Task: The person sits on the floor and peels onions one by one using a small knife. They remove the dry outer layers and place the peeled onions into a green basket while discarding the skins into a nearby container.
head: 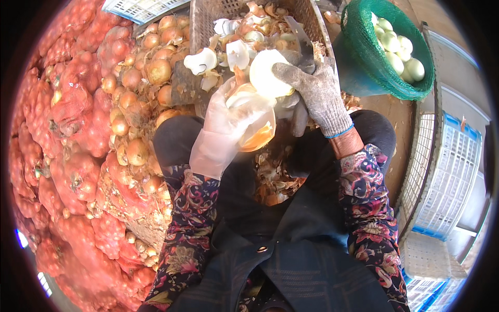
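A peeled white onion [269, 74] is between my hands, above my knees. My right hand [317, 91], in a grey knitted glove, grips it with the thumb on its face; a knife with a dark blade [302, 39] sticks out beyond the same hand, its handle mostly hidden. My left hand [237, 113], in a pale translucent glove, holds onion skin [243, 95] against the onion's near side. Below its palm hangs a large curved piece of onion skin [257, 134]. Past the hands, white outer layers and brown peelings [253, 23] fill a plastic crate [322, 23].
Loose unpeeled onions [159, 71] and red mesh sacks of onions [78, 136] are heaped on the left. At the upper right stands a bucket lined with green mesh [413, 91], holding peeled onions [393, 43]. White and blue crates [448, 175] line the right side.
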`<state>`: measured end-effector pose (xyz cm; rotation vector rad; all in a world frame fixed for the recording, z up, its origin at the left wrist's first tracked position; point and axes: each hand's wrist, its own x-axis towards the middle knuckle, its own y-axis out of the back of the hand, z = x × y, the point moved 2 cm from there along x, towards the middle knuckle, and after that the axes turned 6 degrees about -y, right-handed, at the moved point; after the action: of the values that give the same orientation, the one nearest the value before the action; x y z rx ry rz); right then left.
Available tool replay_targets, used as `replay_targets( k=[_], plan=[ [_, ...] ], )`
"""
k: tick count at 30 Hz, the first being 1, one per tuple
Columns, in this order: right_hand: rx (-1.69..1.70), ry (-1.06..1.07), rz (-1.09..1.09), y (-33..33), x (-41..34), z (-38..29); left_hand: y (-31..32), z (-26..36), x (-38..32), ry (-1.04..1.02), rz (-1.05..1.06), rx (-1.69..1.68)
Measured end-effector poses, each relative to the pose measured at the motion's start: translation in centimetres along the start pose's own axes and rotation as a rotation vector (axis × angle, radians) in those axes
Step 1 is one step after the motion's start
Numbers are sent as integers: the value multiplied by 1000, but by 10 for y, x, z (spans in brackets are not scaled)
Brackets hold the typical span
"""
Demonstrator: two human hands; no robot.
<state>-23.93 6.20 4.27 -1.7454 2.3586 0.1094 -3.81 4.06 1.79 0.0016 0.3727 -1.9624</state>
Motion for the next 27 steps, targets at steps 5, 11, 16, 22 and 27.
replay_targets(
  k=[5,11,16,22,27],
  plan=[
    [-33,-93,-116,-5,-6,-19,2,14,4,150,-100,-294],
    [-338,31,-175,-2,2,-4,-8,2,12,160,-15,65],
    [-178,-121,-279,-5,2,-6,-6,-1,14,175,26,201],
    [27,-270,-319,-1,10,9,2,5,15,261,62,208],
    [263,-204,-374,-9,9,23,12,-6,12,245,66,7]
  ],
)
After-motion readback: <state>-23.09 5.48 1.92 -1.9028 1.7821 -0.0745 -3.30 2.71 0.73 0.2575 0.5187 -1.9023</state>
